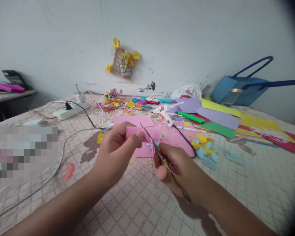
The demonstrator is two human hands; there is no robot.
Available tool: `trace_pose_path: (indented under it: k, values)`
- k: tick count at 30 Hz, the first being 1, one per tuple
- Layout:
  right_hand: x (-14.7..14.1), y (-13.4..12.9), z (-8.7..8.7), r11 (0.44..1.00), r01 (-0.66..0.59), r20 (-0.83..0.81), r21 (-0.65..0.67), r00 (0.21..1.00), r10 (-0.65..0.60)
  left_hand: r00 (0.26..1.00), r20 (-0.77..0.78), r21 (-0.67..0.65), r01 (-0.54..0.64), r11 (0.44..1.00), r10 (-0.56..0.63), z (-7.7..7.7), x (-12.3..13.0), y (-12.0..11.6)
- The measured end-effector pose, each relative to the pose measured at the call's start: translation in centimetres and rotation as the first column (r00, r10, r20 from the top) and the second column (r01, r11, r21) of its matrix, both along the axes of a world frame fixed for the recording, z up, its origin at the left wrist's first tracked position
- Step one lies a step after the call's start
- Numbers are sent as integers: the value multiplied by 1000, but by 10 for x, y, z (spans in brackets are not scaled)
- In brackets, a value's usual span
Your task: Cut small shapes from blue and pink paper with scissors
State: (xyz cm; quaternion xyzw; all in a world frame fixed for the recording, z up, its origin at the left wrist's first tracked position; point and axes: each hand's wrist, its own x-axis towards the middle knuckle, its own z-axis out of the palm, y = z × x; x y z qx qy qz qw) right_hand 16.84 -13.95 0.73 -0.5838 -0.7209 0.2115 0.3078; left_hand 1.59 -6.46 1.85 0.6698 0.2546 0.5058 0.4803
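Between thumb and fingers, my left hand [120,144] pinches a piece of pink paper [132,131]. My right hand [174,164] is closed around a pair of scissors [165,160] with gold-coloured handles. The blades point up and to the left, at the right edge of the pink paper, and a narrow pink strip hangs beside them. Whether the blades are fully closed is hard to make out. Beneath both hands lies a larger pink sheet [172,137] with small scraps on it.
A white glue gun [163,113] with a black cord stands behind my hands. Yellow and blue paper petals [204,144] lie to the right, near stacked coloured sheets [218,118]. A power strip [71,111] and white cable [61,157] are at left. Behind right stands a blue bag [238,88].
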Motion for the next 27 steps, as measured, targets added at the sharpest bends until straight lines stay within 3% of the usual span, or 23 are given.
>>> trace_pose_path:
  k: [11, 27]
  values:
    - [0, -1, 3, 1000, 10, 12, -8, 1000, -10, 998, 0, -9, 70, 998, -70, 2, 2, -2]
    - [0, 0, 4, 998, 25, 15, -54, 1000, -25, 999, -27, 39, 48, 998, -47, 0, 2, 0]
